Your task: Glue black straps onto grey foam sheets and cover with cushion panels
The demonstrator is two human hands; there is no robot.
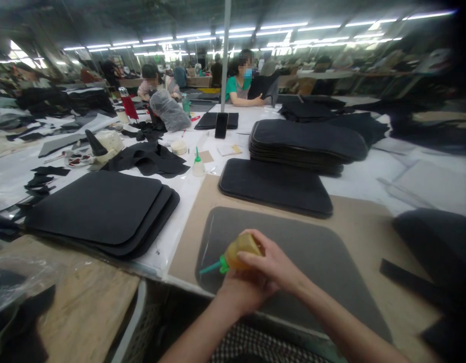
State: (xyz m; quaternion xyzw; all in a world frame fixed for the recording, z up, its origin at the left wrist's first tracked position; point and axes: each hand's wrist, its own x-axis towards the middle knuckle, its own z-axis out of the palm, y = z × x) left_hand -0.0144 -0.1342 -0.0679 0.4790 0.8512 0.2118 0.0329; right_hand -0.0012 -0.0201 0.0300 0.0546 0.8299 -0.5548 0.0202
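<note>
My right hand [265,257] is closed round a squeeze bottle [242,250] with amber contents. Its green nozzle points left and down over the left part of a dark grey rounded panel [304,247]. A thin shiny line runs along that panel's left edge. My left hand [246,292] lies just under the bottle, close to its green cap; most of its fingers are hidden, so whether it grips the bottle is unclear. The panel lies on a tan board [191,242] at the table's front edge. Behind it sits another black rounded panel [274,184].
Black panels are stacked at the left [100,206] and the back right [304,138]. A second green-tipped bottle [198,166], a phone [221,125], black scraps [146,159] and a metal pole [225,55] stand beyond. A co-worker [242,80] handles dark material across the table.
</note>
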